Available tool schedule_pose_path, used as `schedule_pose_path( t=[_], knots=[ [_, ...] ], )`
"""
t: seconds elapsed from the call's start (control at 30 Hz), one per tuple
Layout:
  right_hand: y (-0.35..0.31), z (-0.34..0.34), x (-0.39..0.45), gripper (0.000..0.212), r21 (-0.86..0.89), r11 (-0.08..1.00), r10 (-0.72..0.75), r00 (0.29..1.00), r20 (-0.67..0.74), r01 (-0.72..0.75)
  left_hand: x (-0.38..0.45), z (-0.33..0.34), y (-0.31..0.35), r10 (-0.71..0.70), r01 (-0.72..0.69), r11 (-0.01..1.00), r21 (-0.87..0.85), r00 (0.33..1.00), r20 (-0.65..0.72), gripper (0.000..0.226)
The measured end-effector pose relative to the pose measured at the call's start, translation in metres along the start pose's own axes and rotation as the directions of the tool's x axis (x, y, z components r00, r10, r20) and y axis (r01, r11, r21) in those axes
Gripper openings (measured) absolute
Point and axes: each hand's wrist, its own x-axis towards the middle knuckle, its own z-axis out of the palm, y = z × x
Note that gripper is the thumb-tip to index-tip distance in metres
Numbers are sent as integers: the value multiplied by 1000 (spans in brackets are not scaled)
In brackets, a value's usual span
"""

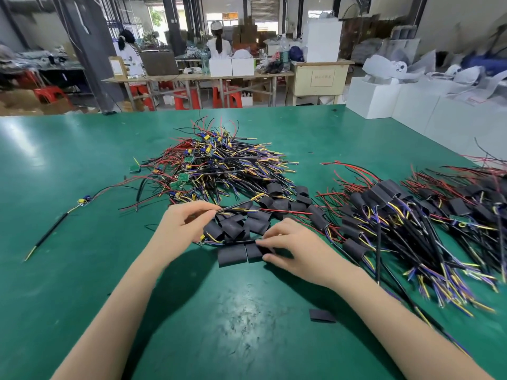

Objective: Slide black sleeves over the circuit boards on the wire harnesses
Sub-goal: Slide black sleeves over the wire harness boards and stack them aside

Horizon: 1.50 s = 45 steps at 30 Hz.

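Brightness: bright, even daylight across the hall.
Source: pale windows (262,23) at the far wall, blown out.
Glare: soft whitish sheen on the green table (35,149) at far left and near centre.
Shadows: dark, soft-edged, under both forearms on the table.
Blur: sleeved harness pile (428,229) at right smeared; background workers soft.
Distortion: wide-angle bowing at the edges; pillars lean.

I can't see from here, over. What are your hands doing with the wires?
Left hand pinching a wire harness. Right hand picking at loose black sleeves on the green table. Sleeve not on yet. Nothing blocking.
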Motion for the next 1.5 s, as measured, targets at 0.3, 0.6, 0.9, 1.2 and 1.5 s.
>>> schedule_pose_path(
  t=[0.3, 0.6, 0.9, 1.2, 1.5],
  knots=[
    [1, -9, 2, 26, 52, 994, 88, 994, 60, -91, 0, 0, -5, 4, -3, 1000, -17, 999, 36, 24],
    [24, -34, -8, 37, 3, 972, 227, 936, -270, -235, -6, -2, 3, -87, 100, 987, -126, 991, 103, 26],
    [25, -28, -6, 32, -32, 994, 86, 952, -293, -100, -11, 2, 13, -108, 141, 979, -144, 970, 216, 20],
    [6, -14, -1, 28, -231, 969, -136, 964, -228, 82, -18, 30, 21, -93, 126, 988, -87, 945, 312, 16],
    [14, -18, -8, 27, -261, 963, 3, 973, -232, -65, -17, 5, 12, -76, -75, 943, 325, 900, 430, 51]
  ],
)
